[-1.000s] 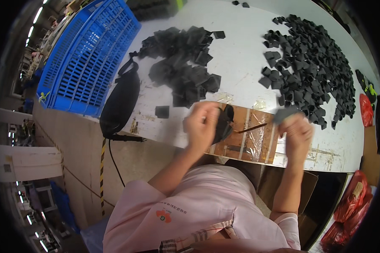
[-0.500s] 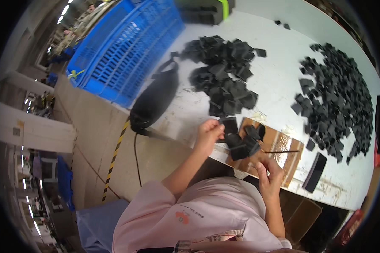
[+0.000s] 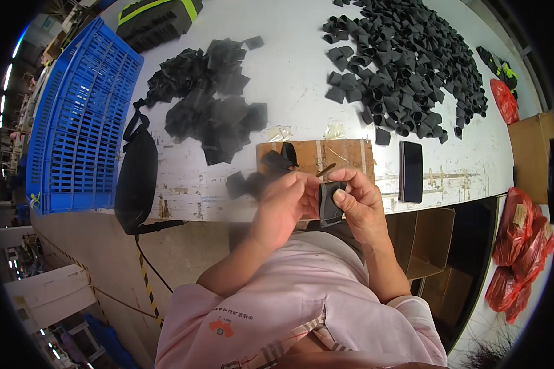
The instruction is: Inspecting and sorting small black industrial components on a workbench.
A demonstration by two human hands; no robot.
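Both my hands meet in front of my body, just over the table's near edge. My right hand [image 3: 362, 206] pinches a small folded black fabric piece [image 3: 331, 206], thumb on its front. Curled fingers of my left hand [image 3: 281, 209] grip the piece's left edge; that hand is slightly blurred. Just above the piece, a thin dark stick [image 3: 326, 170] pokes out slantwise beside my right fingers; whether they hold it is unclear. Behind my hands lies a brown board [image 3: 345, 150] with clear tape on it. Loose black pieces [image 3: 247, 183] rest at its left side, partly hidden by my left hand.
Flat black pieces [image 3: 209, 117] are heaped left of centre, and a larger heap of rolled black pieces [image 3: 406, 67] spreads at the right. A smartphone [image 3: 411, 172] lies right of the board. Leftward are a black pouch [image 3: 136, 175] and a blue crate [image 3: 83, 123]. Red bags [image 3: 517, 252] hang at far right.
The view has swung to the right. My hands have come together from apart and now grip a black fabric piece. The stick, which lay on the board, is now up by my right fingers.
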